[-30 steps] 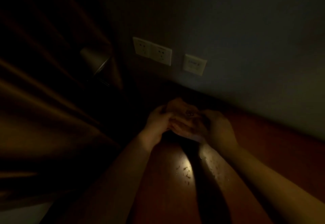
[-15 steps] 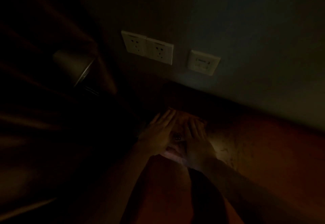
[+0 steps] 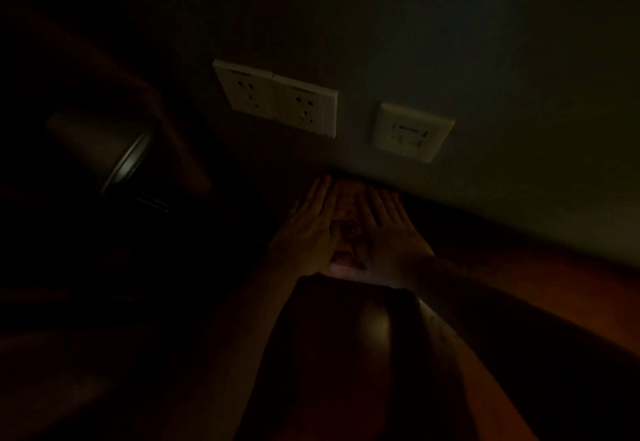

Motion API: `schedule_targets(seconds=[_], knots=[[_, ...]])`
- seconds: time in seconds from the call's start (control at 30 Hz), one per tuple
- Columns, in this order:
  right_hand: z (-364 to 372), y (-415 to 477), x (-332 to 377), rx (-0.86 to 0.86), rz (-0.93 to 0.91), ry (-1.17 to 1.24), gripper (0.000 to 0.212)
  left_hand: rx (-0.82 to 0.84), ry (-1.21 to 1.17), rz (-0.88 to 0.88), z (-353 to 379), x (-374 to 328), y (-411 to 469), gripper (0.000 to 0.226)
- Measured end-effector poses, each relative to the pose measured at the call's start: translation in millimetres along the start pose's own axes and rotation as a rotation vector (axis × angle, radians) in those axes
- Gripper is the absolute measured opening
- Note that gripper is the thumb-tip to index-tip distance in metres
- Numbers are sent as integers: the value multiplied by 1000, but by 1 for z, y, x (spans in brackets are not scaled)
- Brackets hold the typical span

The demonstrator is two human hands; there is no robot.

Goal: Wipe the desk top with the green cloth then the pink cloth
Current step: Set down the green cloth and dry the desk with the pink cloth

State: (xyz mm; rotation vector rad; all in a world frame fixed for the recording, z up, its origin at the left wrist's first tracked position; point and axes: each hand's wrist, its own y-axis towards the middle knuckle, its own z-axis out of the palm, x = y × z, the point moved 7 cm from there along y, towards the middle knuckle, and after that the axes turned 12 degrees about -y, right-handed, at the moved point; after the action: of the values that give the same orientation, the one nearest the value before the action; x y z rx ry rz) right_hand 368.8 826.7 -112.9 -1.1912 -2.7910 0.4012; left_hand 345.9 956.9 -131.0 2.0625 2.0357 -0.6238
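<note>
We press cloth (image 3: pixel 343 269) flat on desk top (image 3: pixel 519 288), directly below double socket (image 3: pixel 277 98). Side by side, left hand (image 3: pixel 308 229), right hand (image 3: pixel 388 233): fingers straight, pointing toward socket. Cloth colour unclear, maybe pinkish. We judge remaining desk runs right of socket; right hand nearer.

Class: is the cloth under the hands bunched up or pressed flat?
Pressed flat: the left hand and right hand lie straight-fingered on the cloth.
</note>
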Motion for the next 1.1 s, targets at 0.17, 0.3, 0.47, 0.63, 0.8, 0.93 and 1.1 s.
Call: schedule_targets(seconds=[0.17, 0.3, 0.47, 0.63, 0.8, 0.93, 1.1], knots=[[-9, 8, 2, -41, 57, 45, 115, 37, 44, 34, 2, 8, 7, 72], [-12, -29, 36, -38, 29, 117, 119, 86, 85, 32, 15, 6, -27, 81], [-3, -18, 37, -110, 4, 59, 119, 85, 76, 68, 10, 7, -17, 82], [-4, -12, 33, -145, -2, -23, 117, 73, 39, 35, 9, 0, -21, 92], [0, -61, 60, -152, -10, 63, 115, -9, -36, 51, 9, -5, -71, 77], [-7, -31, 48, -203, -79, -15, 115, -21, -59, 5, -3, -1, -40, 83], [12, -41, 57, -82, -91, 14, 123, 10, -9, -108, 12, -4, -77, 83]])
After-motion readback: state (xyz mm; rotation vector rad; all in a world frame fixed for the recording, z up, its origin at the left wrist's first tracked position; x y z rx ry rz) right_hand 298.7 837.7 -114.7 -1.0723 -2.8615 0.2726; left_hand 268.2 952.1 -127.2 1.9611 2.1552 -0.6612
